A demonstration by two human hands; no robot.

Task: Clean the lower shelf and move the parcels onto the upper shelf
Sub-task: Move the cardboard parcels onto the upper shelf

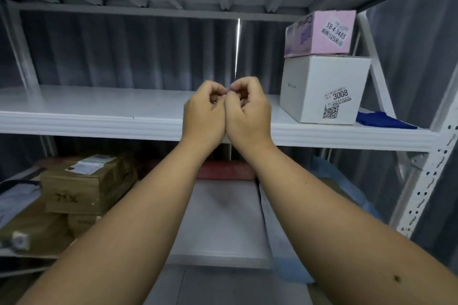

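Observation:
My left hand (204, 116) and my right hand (247, 114) are raised side by side in front of the upper shelf (99, 116), touching each other, fingers curled inward with nothing visible in them. On the right of that white shelf a white box marked 3008 (322, 86) stands with a pink box (322, 32) stacked on it. A blue cloth (383, 120) lies just right of the white box. On the lower shelf (218, 225) brown cardboard parcels (86, 183) are stacked at the left, and a red flat parcel (228, 169) lies at the back.
A perforated white upright (426, 181) and a diagonal brace (376, 69) bound the right side. Light blue plastic (285, 242) lies at the lower shelf's right. A grey corrugated wall (124, 52) runs behind the shelves. Another shelf's underside is overhead.

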